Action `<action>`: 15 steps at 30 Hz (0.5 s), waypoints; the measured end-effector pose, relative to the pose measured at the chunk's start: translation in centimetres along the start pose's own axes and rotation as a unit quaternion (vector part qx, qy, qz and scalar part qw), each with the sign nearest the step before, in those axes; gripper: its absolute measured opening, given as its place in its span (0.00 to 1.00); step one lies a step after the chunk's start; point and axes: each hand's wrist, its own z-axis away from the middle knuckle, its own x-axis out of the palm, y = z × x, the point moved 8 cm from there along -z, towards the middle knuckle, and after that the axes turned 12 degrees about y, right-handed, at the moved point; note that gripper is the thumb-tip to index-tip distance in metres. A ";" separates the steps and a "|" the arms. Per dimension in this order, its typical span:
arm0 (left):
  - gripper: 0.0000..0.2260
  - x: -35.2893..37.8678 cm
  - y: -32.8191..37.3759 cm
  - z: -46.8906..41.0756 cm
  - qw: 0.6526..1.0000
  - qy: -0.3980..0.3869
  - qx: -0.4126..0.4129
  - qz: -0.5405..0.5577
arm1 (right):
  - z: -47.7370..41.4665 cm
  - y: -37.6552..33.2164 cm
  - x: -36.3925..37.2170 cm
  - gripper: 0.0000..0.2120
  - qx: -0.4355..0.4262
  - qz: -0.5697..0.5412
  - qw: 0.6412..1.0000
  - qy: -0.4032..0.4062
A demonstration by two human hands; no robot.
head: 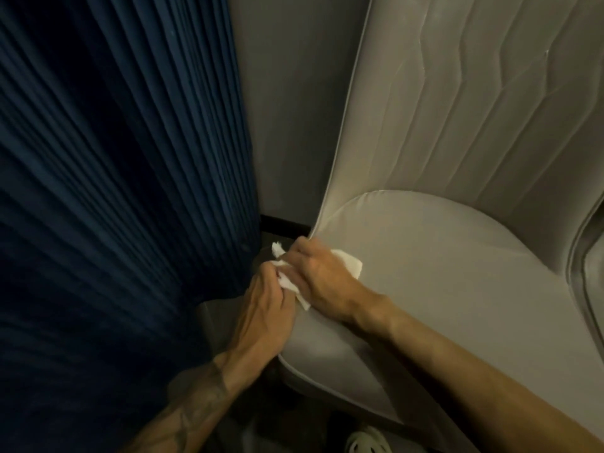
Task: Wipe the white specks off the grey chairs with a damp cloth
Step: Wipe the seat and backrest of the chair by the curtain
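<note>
2 hands — left hand (pixel 268 300), right hand (pixel 315 276) — both grip 1 white cloth (pixel 351 267) | 1 grey chair (pixel 441 273)

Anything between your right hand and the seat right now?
Yes, the white cloth: the right hand lies over it on the grey chair seat, its edges showing either side, in the head view.

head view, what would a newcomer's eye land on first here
The white crumpled cloth stands out brightest, worked by both hands at the left edge of the pale grey padded chair seat: the left hand pinches one end, the right hand curls over the rest. Next comes the dark blue pleated curtain filling the left half, then the stitched grey backrest rising at upper right.
</note>
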 end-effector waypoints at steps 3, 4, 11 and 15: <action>0.08 -0.1 -0.2 0.2 1.000 -0.001 -0.014 -0.019 | -0.8 3.2 -0.8 0.15 0.043 0.006 0.999 -0.014; 0.11 -0.1 0.1 0.0 0.999 -0.005 0.001 -0.038 | -1.1 5.8 -1.9 0.14 0.091 0.039 0.995 0.009; 0.17 1.8 4.4 -2.1 0.988 -0.011 0.116 -0.104 | -0.5 9.3 -2.2 0.14 0.167 0.152 0.973 0.039; 0.14 3.8 7.1 -4.1 0.972 0.020 0.165 -0.168 | 0.1 13.6 -4.5 0.13 0.183 0.152 0.971 0.018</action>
